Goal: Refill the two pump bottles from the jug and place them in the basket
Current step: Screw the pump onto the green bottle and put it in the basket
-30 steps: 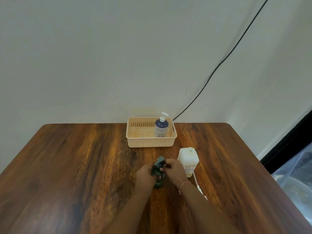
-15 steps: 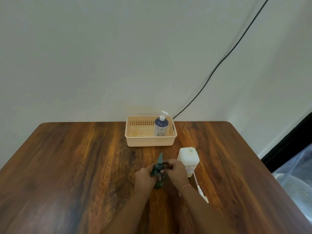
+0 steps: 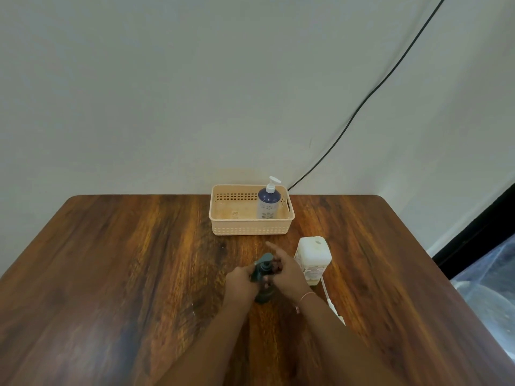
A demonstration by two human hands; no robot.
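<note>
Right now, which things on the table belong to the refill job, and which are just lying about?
Job: dark green pump bottle in both hands; blue pump bottle in the beige plastic basket; white jug.

Lying about: white cord on the table; black cable on the wall.

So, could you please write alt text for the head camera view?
Two hands, left hand and right hand, grip a dark green pump bottle standing on a wooden table. Beside it is a white jug; behind, a blue pump bottle stands in a beige basket.
</note>
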